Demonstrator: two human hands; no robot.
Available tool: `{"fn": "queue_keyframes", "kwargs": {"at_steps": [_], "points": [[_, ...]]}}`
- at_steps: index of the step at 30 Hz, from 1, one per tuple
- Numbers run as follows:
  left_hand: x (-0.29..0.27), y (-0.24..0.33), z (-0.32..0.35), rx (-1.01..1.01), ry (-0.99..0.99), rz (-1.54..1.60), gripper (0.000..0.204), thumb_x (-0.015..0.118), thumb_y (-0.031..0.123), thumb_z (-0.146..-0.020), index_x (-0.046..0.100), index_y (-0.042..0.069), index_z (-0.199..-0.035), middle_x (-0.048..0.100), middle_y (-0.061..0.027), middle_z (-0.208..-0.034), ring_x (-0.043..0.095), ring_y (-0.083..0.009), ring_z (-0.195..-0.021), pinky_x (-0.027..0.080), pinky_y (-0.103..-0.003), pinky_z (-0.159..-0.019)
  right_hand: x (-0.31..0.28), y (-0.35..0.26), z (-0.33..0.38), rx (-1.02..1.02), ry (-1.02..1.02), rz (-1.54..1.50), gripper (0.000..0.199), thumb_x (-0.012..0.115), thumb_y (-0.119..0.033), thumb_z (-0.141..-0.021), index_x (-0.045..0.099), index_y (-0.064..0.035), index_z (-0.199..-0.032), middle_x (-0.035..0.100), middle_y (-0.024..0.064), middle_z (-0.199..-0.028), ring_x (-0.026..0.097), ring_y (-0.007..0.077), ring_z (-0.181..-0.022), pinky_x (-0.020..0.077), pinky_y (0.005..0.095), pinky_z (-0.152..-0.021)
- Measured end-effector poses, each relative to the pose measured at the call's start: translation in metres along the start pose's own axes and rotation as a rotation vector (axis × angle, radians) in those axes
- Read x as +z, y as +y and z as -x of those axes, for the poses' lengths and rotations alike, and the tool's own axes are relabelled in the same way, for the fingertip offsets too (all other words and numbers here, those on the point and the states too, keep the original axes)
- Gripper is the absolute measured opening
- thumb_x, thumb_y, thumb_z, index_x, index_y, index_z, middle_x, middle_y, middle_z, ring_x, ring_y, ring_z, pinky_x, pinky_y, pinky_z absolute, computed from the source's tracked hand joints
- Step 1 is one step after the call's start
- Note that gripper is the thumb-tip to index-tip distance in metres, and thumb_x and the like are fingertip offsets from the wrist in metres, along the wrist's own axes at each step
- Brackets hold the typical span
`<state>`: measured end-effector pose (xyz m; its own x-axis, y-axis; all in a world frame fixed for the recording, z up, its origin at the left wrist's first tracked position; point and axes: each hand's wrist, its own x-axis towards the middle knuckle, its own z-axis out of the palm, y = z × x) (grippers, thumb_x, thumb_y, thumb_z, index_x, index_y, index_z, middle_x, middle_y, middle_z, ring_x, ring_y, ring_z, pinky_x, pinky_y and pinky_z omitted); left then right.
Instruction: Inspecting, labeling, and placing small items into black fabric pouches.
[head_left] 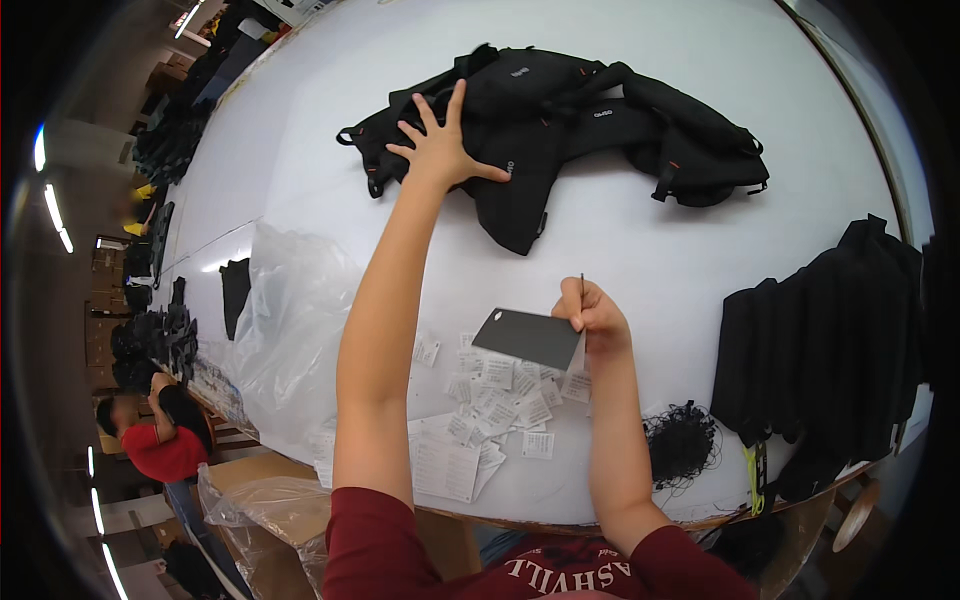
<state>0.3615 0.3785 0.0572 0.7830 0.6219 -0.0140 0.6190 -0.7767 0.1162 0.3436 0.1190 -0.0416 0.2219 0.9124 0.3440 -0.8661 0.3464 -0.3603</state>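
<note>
My left hand (pixel 440 155) lies open, fingers spread wide, on a black fabric bag (pixel 515 150) with straps, buckles and small orange accents. More black bag pieces (pixel 690 140) join or overlap it on the right; I cannot tell where one ends. My right hand (pixel 600 318) is closed in a pinch on a dark grey hang tag (pixel 530 338) with a hole at its far left corner. A thin dark stick-like piece stands up from those fingertips, too small to name. Below the tag lies a loose heap of small white printed labels (pixel 495 410).
The white table (pixel 640 250) carries a clear plastic bag (pixel 290 310) on the left. A tangle of black cords (pixel 682 440) and a row of stacked black bags (pixel 815 340) are at the right. A cardboard box (pixel 270 500) stands below the near edge. A person in red (pixel 165 450) is far left.
</note>
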Motion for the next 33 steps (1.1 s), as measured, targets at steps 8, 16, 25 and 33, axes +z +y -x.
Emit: {"fn": "queue_keyframes", "kwargs": {"at_steps": [8,16,25,33], "points": [[0.028,-0.021,-0.040,-0.009,-0.054,0.037,0.111,0.085,0.044,-0.054,0.019,0.037,-0.143,0.028,-0.0248,-0.140,0.046,-0.0473,-0.118,0.033,-0.061,-0.096,0.006,0.002,-0.005,0.024,0.027,-0.027,0.020,0.066,-0.018,-0.081,0.053,-0.0040,-0.076,0.048,-0.0014,-0.061,0.028,0.0017,-0.042,0.0184,0.0192,-0.036],[0.019,-0.012,-0.007,0.138,0.109,0.198,0.085,0.079,0.012,-0.062,0.036,0.023,-0.134,0.048,-0.0234,-0.110,0.060,-0.0441,-0.092,0.052,-0.043,-0.082,0.013,-0.001,-0.006,-0.103,0.008,-0.098,0.019,0.063,-0.017,-0.082,0.050,-0.0060,-0.073,0.043,-0.0020,-0.056,0.028,0.0042,-0.042,0.0188,0.0210,-0.037],[-0.029,0.026,0.141,0.166,0.120,0.294,0.079,0.076,0.006,-0.063,0.037,0.019,-0.131,0.048,-0.0206,-0.112,0.060,-0.0439,-0.087,0.052,-0.046,-0.075,0.045,-0.003,-0.008,-0.202,-0.337,-0.258,0.019,0.064,-0.007,-0.075,0.047,-0.0071,-0.064,0.032,-0.0024,-0.046,0.025,0.0058,-0.038,0.0140,0.0253,-0.036],[-0.040,0.033,0.255,0.500,0.017,0.146,0.081,0.077,0.006,-0.058,0.043,0.022,-0.129,0.050,-0.0164,-0.109,0.060,-0.0365,-0.086,0.049,-0.043,-0.077,0.173,-0.063,-0.001,-0.155,-0.856,0.116,0.017,0.069,-0.006,-0.071,0.056,0.0037,-0.065,0.057,0.0082,-0.052,0.036,0.0140,-0.031,0.0198,0.0291,-0.031]]}}
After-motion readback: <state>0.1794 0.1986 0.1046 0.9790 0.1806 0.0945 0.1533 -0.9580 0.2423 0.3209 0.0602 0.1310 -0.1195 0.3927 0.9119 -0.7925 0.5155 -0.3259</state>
